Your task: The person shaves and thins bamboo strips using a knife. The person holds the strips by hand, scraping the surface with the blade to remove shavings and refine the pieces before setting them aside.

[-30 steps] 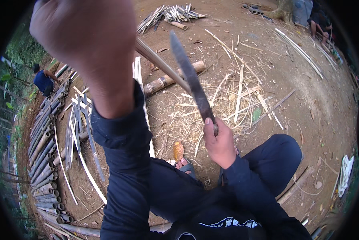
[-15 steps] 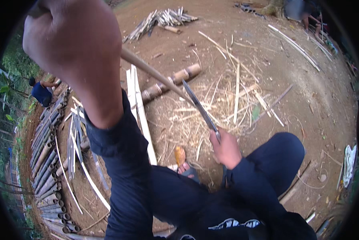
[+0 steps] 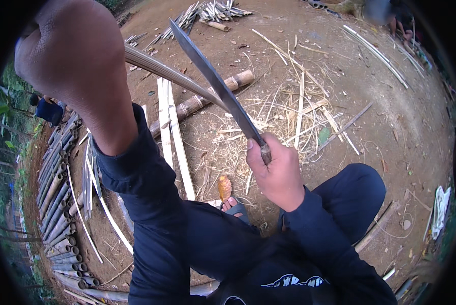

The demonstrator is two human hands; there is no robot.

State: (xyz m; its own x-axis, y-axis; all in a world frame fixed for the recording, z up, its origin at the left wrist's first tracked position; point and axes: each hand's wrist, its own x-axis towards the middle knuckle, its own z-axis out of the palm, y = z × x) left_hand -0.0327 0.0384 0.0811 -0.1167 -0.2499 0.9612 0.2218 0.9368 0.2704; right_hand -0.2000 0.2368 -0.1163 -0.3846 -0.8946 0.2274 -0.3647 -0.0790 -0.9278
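My left hand (image 3: 75, 66) is raised large at the upper left, its fingers closed around a long bamboo strip (image 3: 169, 73) that slants down to the right. My right hand (image 3: 278, 173) grips the handle of a machete (image 3: 212, 79), its long dark blade pointing up and to the left. The blade crosses in front of the strip's lower end; whether they touch I cannot tell. Below lies a pile of pale shavings and thin strips (image 3: 268, 119). A thick round bamboo piece (image 3: 195, 104) lies on the ground behind the strip.
Two pale split lengths (image 3: 177, 140) lie left of the shavings. Rows of dark bamboo poles (image 3: 60, 208) line the left side. A bundle of cut strips (image 3: 223, 11) lies at the far end. A person in blue (image 3: 49, 110) is at the far left, and another person (image 3: 406, 30) at upper right.
The machete has swung up and to the left with my right hand, its blade now higher across the strip. My left hand and the strip have shifted a little left.
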